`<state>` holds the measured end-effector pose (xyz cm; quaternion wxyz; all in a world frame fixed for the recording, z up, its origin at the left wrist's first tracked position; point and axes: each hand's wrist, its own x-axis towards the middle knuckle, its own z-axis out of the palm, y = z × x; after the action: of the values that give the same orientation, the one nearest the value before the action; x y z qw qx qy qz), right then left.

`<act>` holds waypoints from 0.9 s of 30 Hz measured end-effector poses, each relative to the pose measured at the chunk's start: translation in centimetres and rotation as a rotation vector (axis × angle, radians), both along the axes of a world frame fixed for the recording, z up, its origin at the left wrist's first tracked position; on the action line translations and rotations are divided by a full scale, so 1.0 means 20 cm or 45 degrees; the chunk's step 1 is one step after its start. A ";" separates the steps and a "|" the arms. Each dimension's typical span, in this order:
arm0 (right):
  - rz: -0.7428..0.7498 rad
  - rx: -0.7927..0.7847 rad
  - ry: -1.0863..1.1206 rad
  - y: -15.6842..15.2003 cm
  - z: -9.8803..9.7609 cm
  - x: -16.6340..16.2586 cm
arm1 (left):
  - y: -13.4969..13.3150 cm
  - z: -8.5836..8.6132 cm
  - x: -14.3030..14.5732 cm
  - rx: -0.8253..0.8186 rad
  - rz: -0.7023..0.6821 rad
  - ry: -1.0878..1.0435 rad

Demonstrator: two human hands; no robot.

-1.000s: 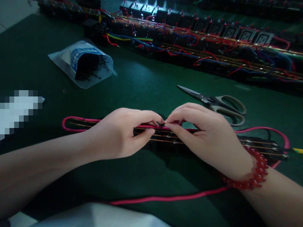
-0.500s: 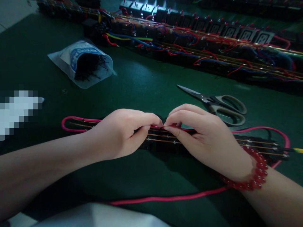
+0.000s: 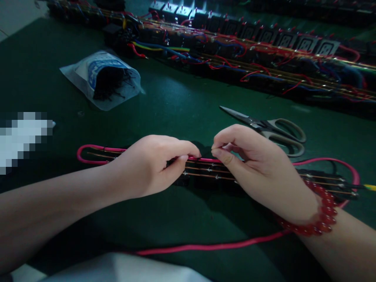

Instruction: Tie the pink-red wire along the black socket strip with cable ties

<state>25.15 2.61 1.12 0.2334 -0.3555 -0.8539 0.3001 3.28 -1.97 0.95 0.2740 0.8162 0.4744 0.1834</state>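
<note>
A long black socket strip [image 3: 320,181] with brass rails lies across the green mat in front of me, and a pink-red wire [image 3: 96,149] runs along its far edge and loops back toward me. My left hand [image 3: 152,164] is closed, thumb and fingers pinching the wire against the strip near its middle. My right hand [image 3: 252,164], with a red bead bracelet at the wrist, hovers just right of it in a pinch. A thin dark strand seems to run from its fingertips to the strip; it is too small to name.
Scissors [image 3: 273,129] lie shut behind my right hand. A plastic bag of black ties [image 3: 102,78] sits at the back left. Rows of wired socket strips [image 3: 249,51] fill the back of the mat. A white cloth [image 3: 117,270] is at the near edge.
My right hand has lifted and drawn back to the right, away from the left fingertips it was touching. The left hand has stayed on the wire.
</note>
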 end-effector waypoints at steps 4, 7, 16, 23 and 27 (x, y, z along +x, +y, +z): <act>-0.083 -0.028 0.017 -0.01 0.00 0.00 | 0.00 0.00 0.00 0.020 -0.001 -0.008; -0.092 -0.032 0.022 0.00 0.00 0.00 | 0.01 0.00 0.01 0.018 0.008 -0.008; -0.054 -0.137 0.091 0.01 0.00 -0.01 | 0.03 0.01 0.02 -0.062 0.050 0.013; 0.018 -0.202 0.135 0.01 0.00 -0.01 | 0.08 0.07 0.08 -0.372 0.180 -0.055; 0.013 -0.265 0.123 0.01 0.00 -0.01 | 0.12 0.08 0.11 -0.536 0.234 -0.124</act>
<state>24.96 2.76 1.13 0.2344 -0.3585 -0.8078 0.4050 5.41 0.45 2.49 0.4427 0.6846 0.5609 0.1438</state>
